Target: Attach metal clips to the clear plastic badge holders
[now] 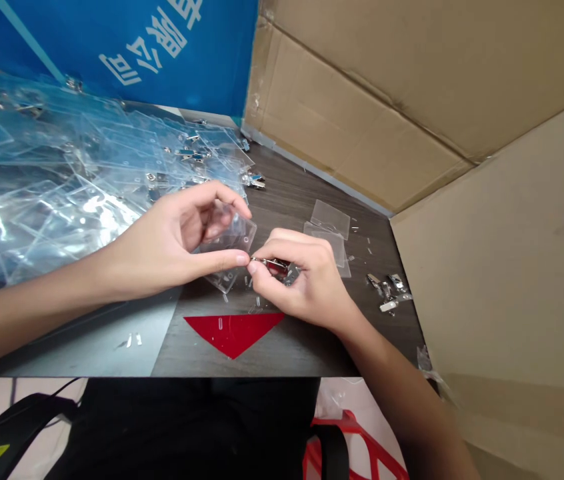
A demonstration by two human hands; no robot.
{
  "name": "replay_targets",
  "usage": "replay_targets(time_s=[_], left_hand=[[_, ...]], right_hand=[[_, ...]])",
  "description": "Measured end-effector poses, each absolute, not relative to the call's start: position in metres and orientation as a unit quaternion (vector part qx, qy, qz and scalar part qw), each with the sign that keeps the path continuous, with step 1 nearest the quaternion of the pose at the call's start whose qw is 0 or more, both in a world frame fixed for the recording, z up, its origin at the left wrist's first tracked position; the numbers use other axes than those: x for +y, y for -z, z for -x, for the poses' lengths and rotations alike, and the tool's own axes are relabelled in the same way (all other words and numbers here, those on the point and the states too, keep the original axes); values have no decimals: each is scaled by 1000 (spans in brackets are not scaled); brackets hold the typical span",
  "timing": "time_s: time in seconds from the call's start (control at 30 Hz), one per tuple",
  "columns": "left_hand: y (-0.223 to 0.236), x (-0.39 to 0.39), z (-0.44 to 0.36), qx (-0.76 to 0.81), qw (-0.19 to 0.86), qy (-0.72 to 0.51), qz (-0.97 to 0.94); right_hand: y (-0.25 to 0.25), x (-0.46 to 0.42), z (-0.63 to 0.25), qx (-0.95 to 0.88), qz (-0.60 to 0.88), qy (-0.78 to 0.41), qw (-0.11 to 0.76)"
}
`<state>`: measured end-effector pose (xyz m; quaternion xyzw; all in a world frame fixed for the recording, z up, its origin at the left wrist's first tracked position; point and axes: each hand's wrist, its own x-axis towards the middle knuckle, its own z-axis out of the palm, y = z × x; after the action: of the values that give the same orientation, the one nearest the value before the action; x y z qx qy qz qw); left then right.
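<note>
My right hand [307, 273] pinches a shiny metal badge clip [275, 265] between thumb and fingers, with part of its clear strap showing near the palm. My left hand [187, 227] has its fingers apart and curled, and its outstretched thumb meets the right fingertips at the end of the clip. Under and behind the left hand is a clear plastic badge holder [245, 250] with small slots, partly hidden by the fingers. A red triangular piece [235, 330] shows on the table just below both hands.
A heap of clear badge holders with clips [87, 153] covers the left side. Loose clear sleeves [329, 220] and several metal clips [389, 290] lie to the right. Cardboard walls [352, 127] and a blue panel [202, 67] bound the table [282, 350]. Small plastic scraps [133, 340] are scattered about.
</note>
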<state>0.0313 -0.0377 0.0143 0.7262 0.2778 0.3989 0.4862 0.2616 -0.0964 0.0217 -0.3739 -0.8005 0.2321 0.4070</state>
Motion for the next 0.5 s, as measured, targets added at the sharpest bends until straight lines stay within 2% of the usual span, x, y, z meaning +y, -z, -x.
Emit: replay_targets(time_s=[0.23, 0.33, 0.4, 0.5], left_hand=[[-12, -37, -35, 292, 492, -398, -717], [-13, -32, -33, 308, 473, -409, -717], [-17, -27, -28, 330, 436, -423, -722], [-24, -13, -13, 386, 305, -436, -753]], right_hand=[[-20, -96, -259, -789, 405, -223, 405], [-17, -92, -261, -805, 414, -219, 363], [-17, -89, -264, -813, 436, -220, 316], [-26, -84, -273, -803, 509, -182, 249]])
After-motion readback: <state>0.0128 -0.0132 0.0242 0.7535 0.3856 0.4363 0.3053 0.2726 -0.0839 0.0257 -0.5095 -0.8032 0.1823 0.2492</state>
